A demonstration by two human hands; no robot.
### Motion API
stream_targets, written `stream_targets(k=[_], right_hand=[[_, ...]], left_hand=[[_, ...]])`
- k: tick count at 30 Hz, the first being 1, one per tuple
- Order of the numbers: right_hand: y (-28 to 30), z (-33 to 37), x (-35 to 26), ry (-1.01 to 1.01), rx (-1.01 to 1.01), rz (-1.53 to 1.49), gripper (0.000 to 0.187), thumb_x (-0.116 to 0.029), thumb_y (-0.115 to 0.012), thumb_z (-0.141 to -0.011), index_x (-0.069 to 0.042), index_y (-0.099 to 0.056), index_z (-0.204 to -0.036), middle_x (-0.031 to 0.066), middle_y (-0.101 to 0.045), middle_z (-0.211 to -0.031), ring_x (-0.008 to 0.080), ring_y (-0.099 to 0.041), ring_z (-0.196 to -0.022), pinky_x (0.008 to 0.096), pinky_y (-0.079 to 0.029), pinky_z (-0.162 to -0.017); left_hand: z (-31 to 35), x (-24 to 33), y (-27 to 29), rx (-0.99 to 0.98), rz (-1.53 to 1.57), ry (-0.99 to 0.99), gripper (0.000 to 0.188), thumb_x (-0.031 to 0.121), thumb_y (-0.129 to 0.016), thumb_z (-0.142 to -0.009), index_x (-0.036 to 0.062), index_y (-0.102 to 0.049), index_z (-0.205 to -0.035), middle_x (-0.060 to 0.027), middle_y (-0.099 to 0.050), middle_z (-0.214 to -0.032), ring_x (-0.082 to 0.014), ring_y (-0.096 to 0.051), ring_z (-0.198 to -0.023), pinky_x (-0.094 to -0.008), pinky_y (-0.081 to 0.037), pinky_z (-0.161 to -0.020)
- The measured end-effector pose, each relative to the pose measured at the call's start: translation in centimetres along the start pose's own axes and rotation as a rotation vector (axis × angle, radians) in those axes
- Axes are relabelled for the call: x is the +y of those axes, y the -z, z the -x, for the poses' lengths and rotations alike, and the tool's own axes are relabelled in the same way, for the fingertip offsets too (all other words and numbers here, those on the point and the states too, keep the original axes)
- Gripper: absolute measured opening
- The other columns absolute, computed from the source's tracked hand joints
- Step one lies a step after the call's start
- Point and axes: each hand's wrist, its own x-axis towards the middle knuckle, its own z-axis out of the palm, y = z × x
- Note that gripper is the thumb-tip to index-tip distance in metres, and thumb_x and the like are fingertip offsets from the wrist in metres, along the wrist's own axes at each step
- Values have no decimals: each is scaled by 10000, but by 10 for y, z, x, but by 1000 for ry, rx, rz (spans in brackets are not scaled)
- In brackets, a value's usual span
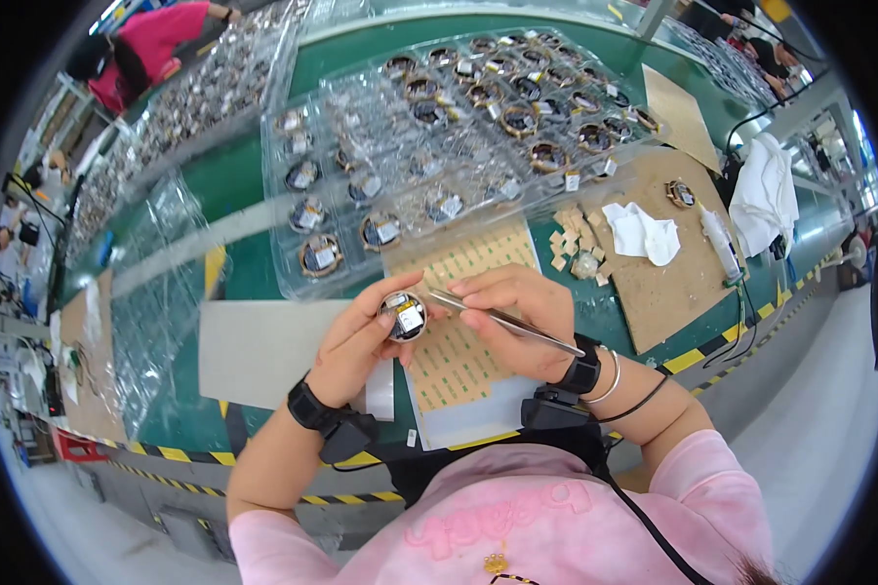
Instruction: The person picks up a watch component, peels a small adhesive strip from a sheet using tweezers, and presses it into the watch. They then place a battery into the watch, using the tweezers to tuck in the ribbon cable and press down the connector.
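My left hand [349, 343] grips a round watch-like housing [404, 317] by its rim, with a white-labelled square part and dark circuitry showing inside. Metal tweezers [535, 333] are pinched in my right hand [527, 304], their tips pointing left, close to the housing. Whether the tips hold anything is too small to tell. Beneath both hands lies a tan sheet [454, 375] with rows of green marks, partly covered by my fingers. A grey flat board [254, 351] rests on the green table to the left of it.
Clear plastic trays [293, 268] holding several round housings fill the far middle. On the right, a brown board [663, 312] bears a white cloth [642, 234], a single housing [680, 193] and a white tube-like tool [720, 244]. Small tan pieces [576, 239] lie beside it. Clear plastic film [161, 312] spreads leftward.
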Motion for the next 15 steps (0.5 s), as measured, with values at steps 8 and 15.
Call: stream_targets(k=[8, 15], right_hand=[[-1, 12, 2, -327, 41, -170, 140, -18, -706, -784, -25, -628, -900, 101, -665, -872, 202, -656, -811, 271, -520, -659], [-5, 14, 0, -209, -49, -161, 110, -41, -701, -793, -37, -628, -875, 61, -657, -855, 159, -621, -741, 253, -482, -603]], left_hand=[[-2, 16, -14, 302, -200, -290, 520, 16, -526, -865, 13, -370, -1360, -134, -581, -1156, -105, -518, -757, -217, -429, -665], [-9, 60, 1, 553, -485, -283, 498, 12, -631, -830, 6, -431, -1285, -114, -592, -1123, -90, -561, -731, -216, -458, -605]])
